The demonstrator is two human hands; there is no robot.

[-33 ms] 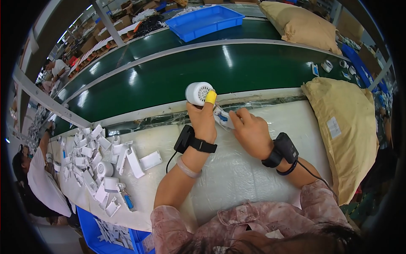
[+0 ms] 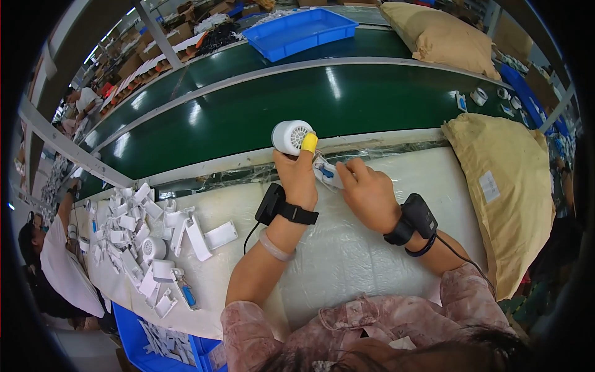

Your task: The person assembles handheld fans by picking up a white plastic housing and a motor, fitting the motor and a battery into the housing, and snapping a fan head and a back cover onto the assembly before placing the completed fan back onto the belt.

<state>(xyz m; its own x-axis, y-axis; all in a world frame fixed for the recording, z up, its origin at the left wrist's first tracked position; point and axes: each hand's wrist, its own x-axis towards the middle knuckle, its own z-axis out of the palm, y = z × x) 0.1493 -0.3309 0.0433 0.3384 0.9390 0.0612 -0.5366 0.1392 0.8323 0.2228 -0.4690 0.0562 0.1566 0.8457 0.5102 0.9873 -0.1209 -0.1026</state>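
Observation:
My left hand (image 2: 299, 180), a yellow cover on its thumb, is closed round a white plastic housing (image 2: 286, 137) with a round slotted grille. Its grille faces right, beside the thumb. From the housing's lower right reaches a narrow white handle part (image 2: 328, 173) with a blue piece inside; thin wires seem to show between the two. My right hand (image 2: 372, 193) pinches the far end of that handle part between thumb and fingers. Its fingertips partly hide what they grip. Both hands are above the far edge of the plastic-covered table (image 2: 359, 260).
A heap of white plastic parts (image 2: 133, 232) covers the table's left. Beyond the table runs a green conveyor belt (image 2: 235, 118), with a blue tray (image 2: 304, 34) behind it. Brown sacks (image 2: 508, 198) lie at right. A blue bin (image 2: 130, 328) stands lower left, near a co-worker (image 2: 65, 266).

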